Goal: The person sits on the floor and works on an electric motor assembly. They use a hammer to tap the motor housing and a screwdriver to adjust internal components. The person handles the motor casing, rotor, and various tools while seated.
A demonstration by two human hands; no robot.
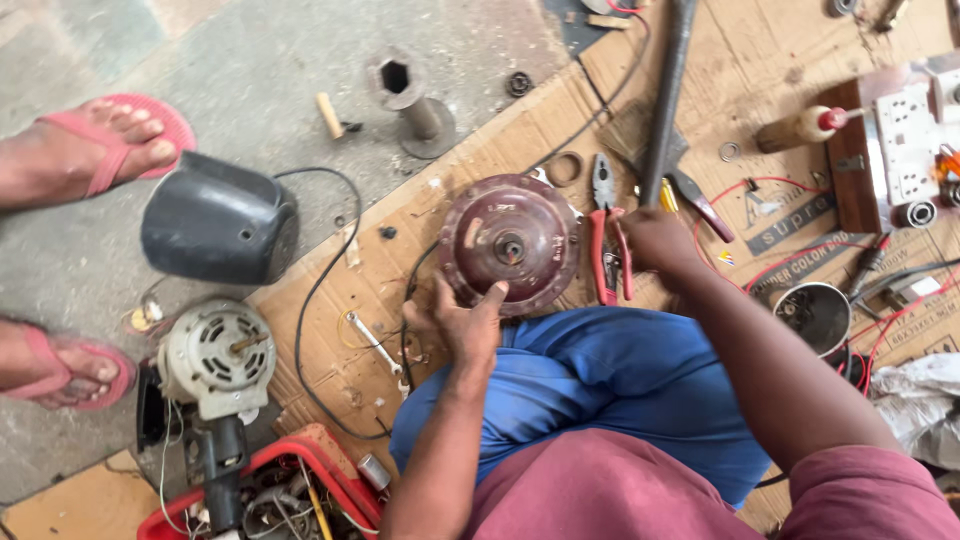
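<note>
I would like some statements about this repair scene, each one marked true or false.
1. The left hand rests on the rim of the maroon motor housing. True.
2. The right hand holds the red-handled pliers. False: it grips a long grey metal bar; the pliers lie on the cardboard.
3. The dark grey cover lies on the cardboard. False: it lies on the concrete floor.
4. A small motor stands at lower left. True.

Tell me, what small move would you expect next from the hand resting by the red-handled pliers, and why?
Probably the right hand closes on the long grey metal bar it touches and brings it toward the round maroon metal motor housing. The left hand already steadies that housing at its near rim on the cardboard sheet, its centre hub exposed. The red-handled pliers lie untouched beside it.
</note>
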